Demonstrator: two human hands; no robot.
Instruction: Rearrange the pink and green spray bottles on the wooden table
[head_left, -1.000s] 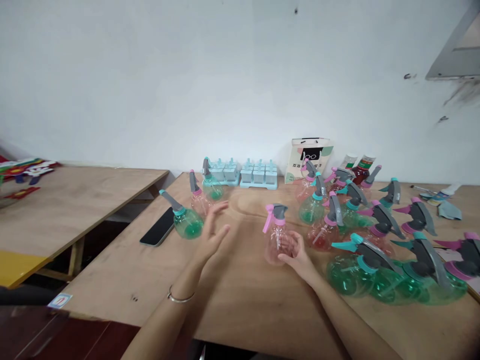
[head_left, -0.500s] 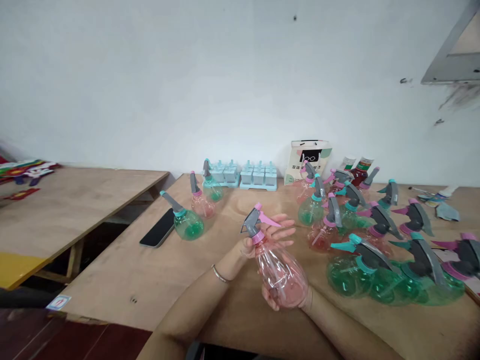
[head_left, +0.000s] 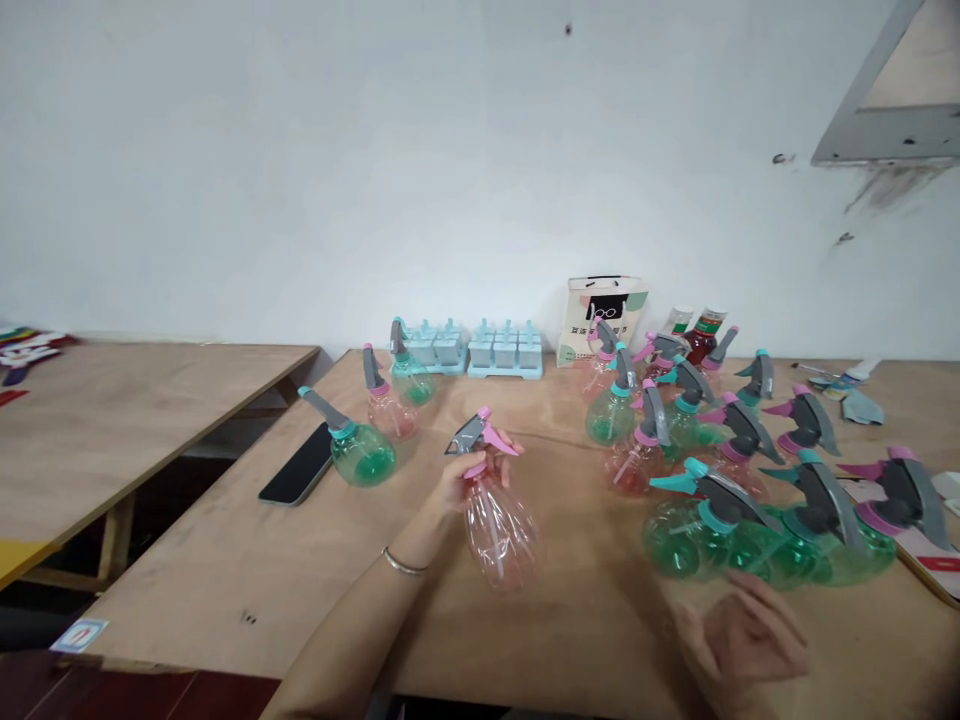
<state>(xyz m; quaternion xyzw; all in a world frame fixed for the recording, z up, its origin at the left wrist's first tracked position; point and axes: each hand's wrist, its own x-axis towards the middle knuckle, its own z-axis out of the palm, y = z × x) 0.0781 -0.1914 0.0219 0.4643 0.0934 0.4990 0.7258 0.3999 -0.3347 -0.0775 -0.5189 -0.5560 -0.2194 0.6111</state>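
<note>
Pink spray bottle (head_left: 496, 520) gripped at its neck by left hand (head_left: 461, 478); right hand (head_left: 739, 640) open, empty.

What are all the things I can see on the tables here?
Held spray bottle: one, pink, in the left hand.
Spray bottles at left: three, two green, one pink.
Spray bottles at right: many, green and pink.
Phone: one, black, near left edge.
Ice moulds: two, light blue, by wall.
Paper bag: one, white, by wall.
Table: wooden.
Left hand: grips bottle neck.
Right hand: open, blurred, holds nothing.
</note>
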